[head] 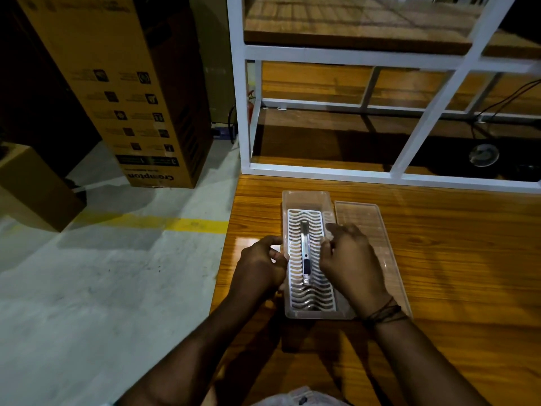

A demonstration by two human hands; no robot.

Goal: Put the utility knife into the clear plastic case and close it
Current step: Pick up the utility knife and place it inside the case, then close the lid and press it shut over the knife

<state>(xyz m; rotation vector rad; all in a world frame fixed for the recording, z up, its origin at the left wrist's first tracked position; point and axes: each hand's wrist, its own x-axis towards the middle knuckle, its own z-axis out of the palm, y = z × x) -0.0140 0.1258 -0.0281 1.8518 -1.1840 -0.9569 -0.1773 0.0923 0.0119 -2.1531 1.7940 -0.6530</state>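
The clear plastic case point(304, 199) stands open on the wooden table, with a white wavy grid insert point(314, 297) inside. On that insert lies the silver utility knife point(305, 250), lengthwise, its black slider toward me. The clear lid point(366, 218) lies flat on the table just right of the case. My left hand point(260, 265) rests at the case's left wall, fingers curled against its rim. My right hand point(351, 262) hovers over the case's right wall and part of the lid, fingers bent and apart; whether they touch the wall is unclear.
The wooden table point(453, 273) ends at its left edge near my left hand, with grey floor and a yellow line point(187, 224) beyond. A white metal frame point(322, 171) stands along the table's far side. Cardboard boxes point(131, 98) stand at the left.
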